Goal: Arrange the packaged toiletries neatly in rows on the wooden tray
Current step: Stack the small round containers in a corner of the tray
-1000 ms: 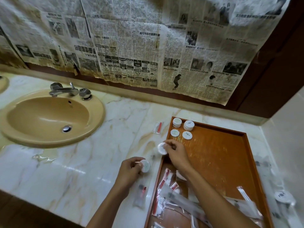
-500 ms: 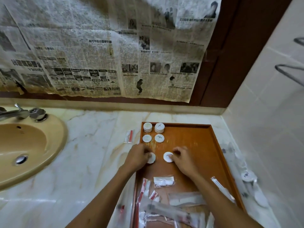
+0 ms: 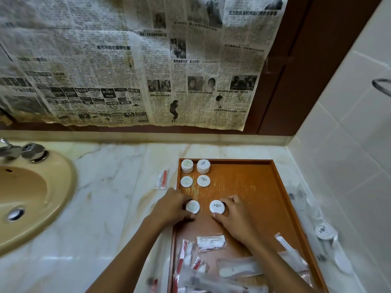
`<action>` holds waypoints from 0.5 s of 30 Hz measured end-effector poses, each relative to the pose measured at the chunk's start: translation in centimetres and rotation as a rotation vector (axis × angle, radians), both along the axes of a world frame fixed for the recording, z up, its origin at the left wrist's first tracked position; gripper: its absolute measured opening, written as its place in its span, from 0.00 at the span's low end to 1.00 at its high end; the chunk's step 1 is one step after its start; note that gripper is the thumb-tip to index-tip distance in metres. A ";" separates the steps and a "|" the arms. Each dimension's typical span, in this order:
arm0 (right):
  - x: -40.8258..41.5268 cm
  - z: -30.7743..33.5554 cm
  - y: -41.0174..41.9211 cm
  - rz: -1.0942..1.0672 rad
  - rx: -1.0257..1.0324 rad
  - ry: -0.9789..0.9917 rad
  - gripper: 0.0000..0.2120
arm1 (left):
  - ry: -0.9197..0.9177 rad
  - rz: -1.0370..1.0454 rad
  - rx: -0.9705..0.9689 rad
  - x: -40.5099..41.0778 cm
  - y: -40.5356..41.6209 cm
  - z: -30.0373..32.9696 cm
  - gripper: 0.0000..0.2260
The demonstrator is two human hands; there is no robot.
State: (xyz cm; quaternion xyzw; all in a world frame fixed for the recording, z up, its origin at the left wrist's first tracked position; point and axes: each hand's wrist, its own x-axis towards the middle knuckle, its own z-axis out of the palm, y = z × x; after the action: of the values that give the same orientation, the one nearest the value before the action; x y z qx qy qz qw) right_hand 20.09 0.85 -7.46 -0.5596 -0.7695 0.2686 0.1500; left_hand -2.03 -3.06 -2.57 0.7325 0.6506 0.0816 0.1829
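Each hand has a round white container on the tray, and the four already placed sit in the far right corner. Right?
Not quite. The four placed containers sit in the wooden tray's far left corner, as the head view shows. The left hand and right hand do each hold a round white container.

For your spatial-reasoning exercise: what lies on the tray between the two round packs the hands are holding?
Only bare tray wood separates the left pack from the right pack, in the head view.

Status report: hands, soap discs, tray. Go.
Left hand holds round white disc; right hand holds its twin. Both low over orange wooden tray. Nothing blocking.
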 end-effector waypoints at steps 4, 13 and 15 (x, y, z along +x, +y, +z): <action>-0.3 -0.1 -0.2 -0.022 0.023 -0.008 0.24 | 0.060 0.085 0.072 0.7 0.1 -0.9 0.13; -0.4 -0.2 -0.5 -0.026 0.029 -0.026 0.25 | -0.141 0.189 0.106 0.2 -0.2 -1.0 0.12; -0.6 -0.2 -0.4 -0.036 0.033 -0.037 0.25 | -0.138 0.234 0.119 -0.1 0.1 -0.8 0.13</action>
State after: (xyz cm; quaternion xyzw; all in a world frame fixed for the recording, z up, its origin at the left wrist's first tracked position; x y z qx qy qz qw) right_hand 19.47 0.45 -7.63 -0.5758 -0.7663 0.2427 0.1496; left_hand -2.11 -3.00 -3.33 0.6540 0.7113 0.1910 0.1728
